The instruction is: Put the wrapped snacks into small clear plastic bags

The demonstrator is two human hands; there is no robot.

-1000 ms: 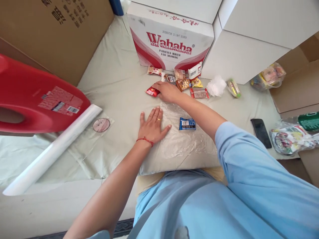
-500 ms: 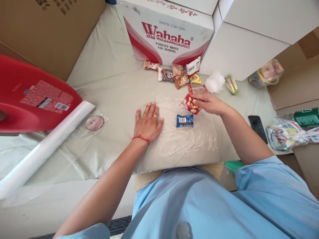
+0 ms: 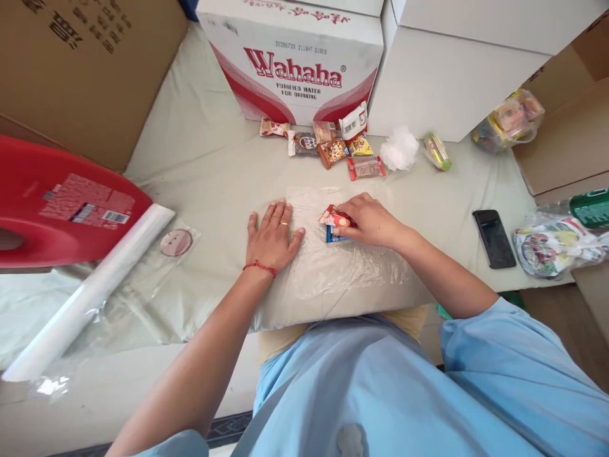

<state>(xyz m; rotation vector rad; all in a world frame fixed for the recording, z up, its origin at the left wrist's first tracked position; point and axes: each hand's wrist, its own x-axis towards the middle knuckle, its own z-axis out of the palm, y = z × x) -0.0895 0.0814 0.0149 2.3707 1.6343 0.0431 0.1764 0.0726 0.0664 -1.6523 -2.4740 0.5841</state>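
My left hand [image 3: 273,238] lies flat, fingers stretched out, at the left edge of a clear plastic sheet [image 3: 314,276] spread on the table. A red snack packet [image 3: 335,216] is gripped in my right hand [image 3: 371,219]. Right under it, on the sheet, lies a blue snack packet [image 3: 333,235], partly covered by the red packet and my fingers. Whether the two packets touch, I cannot tell.
Several wrapped snacks [image 3: 332,152] lie before the Wahaha box [image 3: 295,70], beside a white plastic wad [image 3: 399,148]. A phone [image 3: 493,238] is at right. A plastic film roll [image 3: 95,285], a round pink item [image 3: 176,242] and a red container [image 3: 71,203] are at left.
My right hand has moved left and towards me with the red packet, from beyond the blue packet to over it. My left hand stays flat on the table. The view has shifted slightly.
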